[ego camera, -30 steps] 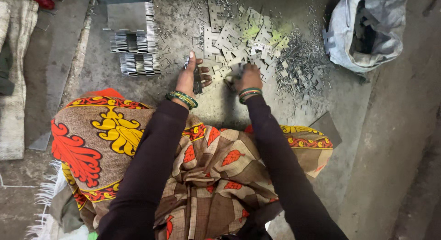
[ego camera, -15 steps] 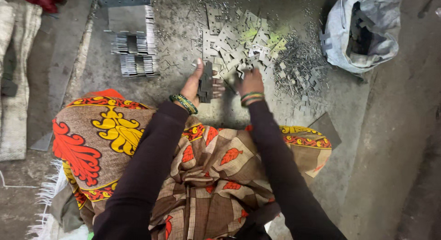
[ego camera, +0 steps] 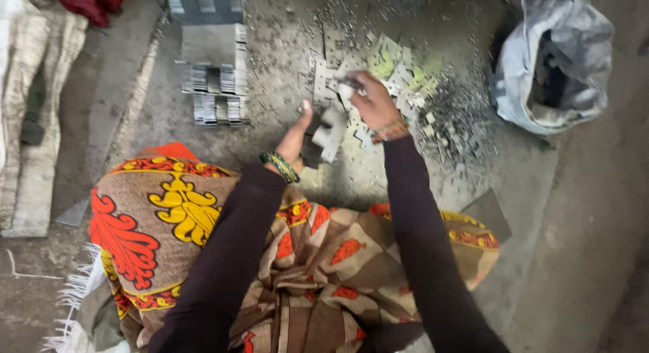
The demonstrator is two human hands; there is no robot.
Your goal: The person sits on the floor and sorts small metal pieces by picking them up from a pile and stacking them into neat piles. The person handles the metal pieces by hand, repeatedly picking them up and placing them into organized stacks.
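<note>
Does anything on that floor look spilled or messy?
Yes. Flat grey metal stampings and fine scrap lie scattered loosely beyond the right hand, while neat stacked grey metal plates stand left of them.

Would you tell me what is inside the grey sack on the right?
The sack gapes open; dark flat pieces, like the metal cutouts on the floor, show at its mouth. Its folded cloth hides whatever lies deeper.

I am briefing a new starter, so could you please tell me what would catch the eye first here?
Probably the patterned cloth in red, yellow and brown, draped over the person's lap low in the picture. Above it, the left hand holds a small bundle of grey metal pieces, while the right hand reaches into the loose pile on the floor. Neat stacks stand upper left.
</note>
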